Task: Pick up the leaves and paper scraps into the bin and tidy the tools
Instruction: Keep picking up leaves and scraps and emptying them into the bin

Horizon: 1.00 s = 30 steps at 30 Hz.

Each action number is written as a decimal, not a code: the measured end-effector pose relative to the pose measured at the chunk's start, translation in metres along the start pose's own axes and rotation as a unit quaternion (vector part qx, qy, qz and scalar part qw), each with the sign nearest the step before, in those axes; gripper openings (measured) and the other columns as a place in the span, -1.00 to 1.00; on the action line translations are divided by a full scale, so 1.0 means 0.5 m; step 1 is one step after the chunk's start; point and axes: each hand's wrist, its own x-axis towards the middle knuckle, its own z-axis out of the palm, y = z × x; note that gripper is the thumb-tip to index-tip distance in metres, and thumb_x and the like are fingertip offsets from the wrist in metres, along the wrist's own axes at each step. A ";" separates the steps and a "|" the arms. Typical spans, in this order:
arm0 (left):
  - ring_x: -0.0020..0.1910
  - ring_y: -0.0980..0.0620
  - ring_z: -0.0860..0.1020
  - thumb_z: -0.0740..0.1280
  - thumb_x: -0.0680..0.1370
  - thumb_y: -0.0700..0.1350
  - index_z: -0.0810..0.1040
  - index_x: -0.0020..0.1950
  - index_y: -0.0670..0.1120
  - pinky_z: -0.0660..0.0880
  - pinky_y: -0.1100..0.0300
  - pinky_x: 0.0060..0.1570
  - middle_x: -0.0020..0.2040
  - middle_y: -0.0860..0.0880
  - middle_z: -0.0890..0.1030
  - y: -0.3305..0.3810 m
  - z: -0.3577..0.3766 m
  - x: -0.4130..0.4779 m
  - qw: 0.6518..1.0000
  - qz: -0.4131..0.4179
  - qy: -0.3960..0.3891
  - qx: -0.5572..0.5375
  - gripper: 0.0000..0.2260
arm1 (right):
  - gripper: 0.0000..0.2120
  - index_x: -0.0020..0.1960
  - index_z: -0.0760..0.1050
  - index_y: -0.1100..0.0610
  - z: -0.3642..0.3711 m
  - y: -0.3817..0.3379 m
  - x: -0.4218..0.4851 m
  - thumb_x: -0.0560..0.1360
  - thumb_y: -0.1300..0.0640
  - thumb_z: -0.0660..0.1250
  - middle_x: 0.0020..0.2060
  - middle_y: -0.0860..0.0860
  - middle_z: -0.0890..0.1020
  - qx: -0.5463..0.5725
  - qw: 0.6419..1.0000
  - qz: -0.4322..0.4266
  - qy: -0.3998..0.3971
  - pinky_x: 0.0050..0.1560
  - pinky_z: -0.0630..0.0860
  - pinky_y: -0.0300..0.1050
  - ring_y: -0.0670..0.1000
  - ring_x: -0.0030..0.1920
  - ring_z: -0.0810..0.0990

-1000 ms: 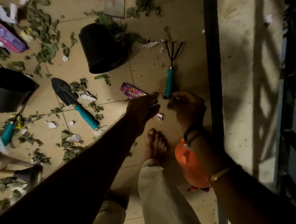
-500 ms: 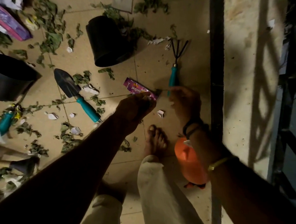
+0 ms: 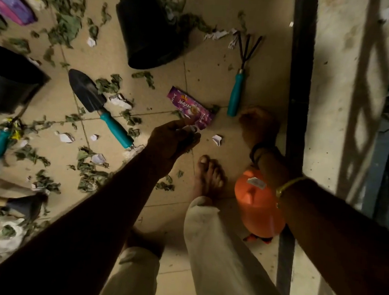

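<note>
Head view, left hand [image 3: 173, 142] fingers pinching scrap [image 3: 193, 129] by purple wrapper [image 3: 188, 105], right hand [image 3: 259, 126] fingers unclear, rake [image 3: 236, 92] beside

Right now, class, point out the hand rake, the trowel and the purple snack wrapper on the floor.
hand rake [image 3: 236, 92]: head view, on its teal handle.
trowel [image 3: 85, 90]: head view, on its dark blade.
purple snack wrapper [image 3: 187, 105]: head view, on the printed middle.

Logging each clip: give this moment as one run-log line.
left hand gripping scraps at purple wrapper | right hand curled beside rake, contents unclear | paper scrap lies between hands
</note>
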 end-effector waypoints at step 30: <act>0.04 -0.11 0.63 0.19 0.66 -0.30 0.57 0.04 -0.17 0.63 0.06 0.07 -0.05 -0.14 0.61 -0.023 -0.128 -0.004 0.999 0.008 0.053 0.011 -0.83 | -0.90 -0.10 0.70 0.12 0.097 -0.056 -0.133 0.39 0.19 0.54 -0.30 0.04 0.69 0.186 0.956 0.187 -0.125 -0.26 0.60 -0.06 -0.02 -0.32 0.62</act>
